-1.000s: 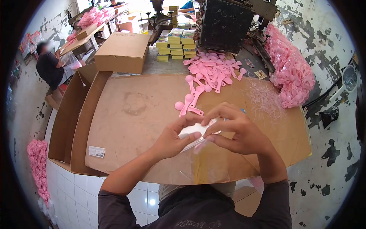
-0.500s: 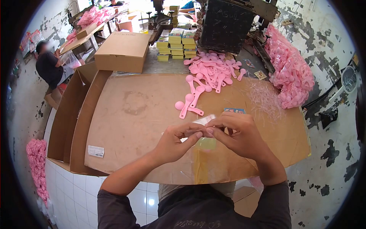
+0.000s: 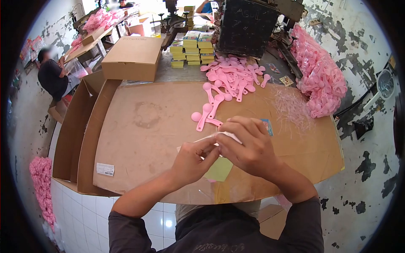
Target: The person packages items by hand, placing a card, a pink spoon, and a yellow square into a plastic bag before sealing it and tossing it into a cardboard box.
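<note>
Two hands [image 3: 194,163] [image 3: 247,145] — one green sheet [image 3: 220,170]

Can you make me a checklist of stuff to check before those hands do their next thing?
1. Left hand grips the thin whitish piece: ok, fingers and thumb are on it.
2. Right hand grips it too: ok, its fingers are on it.
3. Green piece is held firmly: cannot tell, the hands hide its upper edge.
4. Pink scoops are within sight: ok, they lie loose beyond the hands.
5. Blue card is uncovered: not ok, the right hand seems to hide part of it.
6. Plastic strands are clear of both hands: ok, they lie apart.
</note>
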Demonstrator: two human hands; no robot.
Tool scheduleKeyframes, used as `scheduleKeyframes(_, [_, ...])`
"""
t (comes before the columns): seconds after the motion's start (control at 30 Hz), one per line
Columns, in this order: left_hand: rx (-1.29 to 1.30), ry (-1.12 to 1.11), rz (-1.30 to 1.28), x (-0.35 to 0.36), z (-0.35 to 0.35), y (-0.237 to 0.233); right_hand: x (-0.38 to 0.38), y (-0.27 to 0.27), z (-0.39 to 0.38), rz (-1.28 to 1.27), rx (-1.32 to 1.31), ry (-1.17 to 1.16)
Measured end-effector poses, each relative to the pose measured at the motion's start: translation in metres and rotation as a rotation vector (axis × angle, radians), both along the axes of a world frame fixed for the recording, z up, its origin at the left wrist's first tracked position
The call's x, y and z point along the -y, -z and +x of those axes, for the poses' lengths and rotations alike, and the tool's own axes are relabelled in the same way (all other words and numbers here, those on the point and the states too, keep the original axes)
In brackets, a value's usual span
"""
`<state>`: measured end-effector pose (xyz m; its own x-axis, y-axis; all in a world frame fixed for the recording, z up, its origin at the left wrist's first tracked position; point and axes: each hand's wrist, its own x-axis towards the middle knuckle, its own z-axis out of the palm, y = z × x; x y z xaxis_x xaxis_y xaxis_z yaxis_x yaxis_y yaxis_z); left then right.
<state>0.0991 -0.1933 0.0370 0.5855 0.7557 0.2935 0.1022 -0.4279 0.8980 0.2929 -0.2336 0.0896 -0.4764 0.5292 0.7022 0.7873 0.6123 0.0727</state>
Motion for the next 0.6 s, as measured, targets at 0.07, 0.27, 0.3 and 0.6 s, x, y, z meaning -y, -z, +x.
scheduleKeyframes(0.07, [-0.046,-0.002,0.067,0.000,0.001,0.002,0.000,0.004,0.002,0.015,0.129,0.024])
scheduleKeyframes(0.27, [-0.133,0.025,0.149,0.001,0.002,0.005,-0.008,0.008,0.006,-0.093,0.053,0.090])
scheduleKeyframes(0.3, [-0.080,0.040,0.098,-0.001,0.002,0.002,-0.012,0.006,0.011,-0.126,-0.039,0.084])
scheduleKeyframes(0.6, [0.077,0.089,-0.331,-0.016,-0.005,0.008,0.023,0.000,0.210,-1.121,-1.298,-0.636])
